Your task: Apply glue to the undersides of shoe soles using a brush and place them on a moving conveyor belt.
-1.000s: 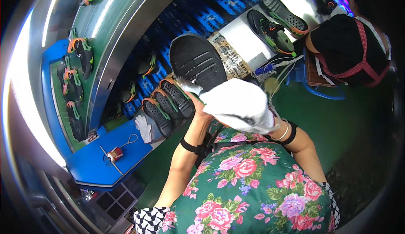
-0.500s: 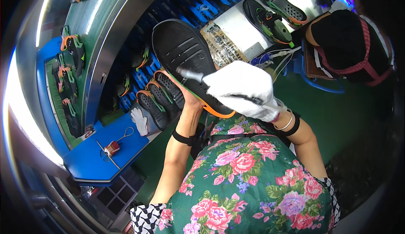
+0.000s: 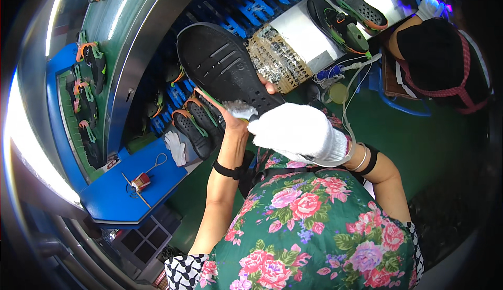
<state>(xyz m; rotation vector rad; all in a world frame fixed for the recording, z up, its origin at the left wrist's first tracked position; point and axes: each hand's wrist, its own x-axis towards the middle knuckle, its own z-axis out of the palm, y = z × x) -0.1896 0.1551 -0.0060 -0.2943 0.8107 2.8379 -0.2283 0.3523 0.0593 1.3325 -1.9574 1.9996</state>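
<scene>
My bare left hand is closed on a large black shoe sole, gripping it from below. One fingertip shows at the sole's right edge. The sole is tilted, with its slotted, perforated face towards me. My right hand, in a white knitted glove, is closed on a brush. The pale bristles of the brush are blurred and lie by the sole's lower left edge, close to my left hand. The glove hides the handle and the sole's near end.
Several perforated soles stand left of my hands. A blue table bears a white glove and a red item. Shoes sit on a white surface beyond a taped board. A co-worker in a black cap is at right.
My right hand and the brush have moved down and left, from the sole's middle to its lower left edge. The sole has shifted a little left and turned.
</scene>
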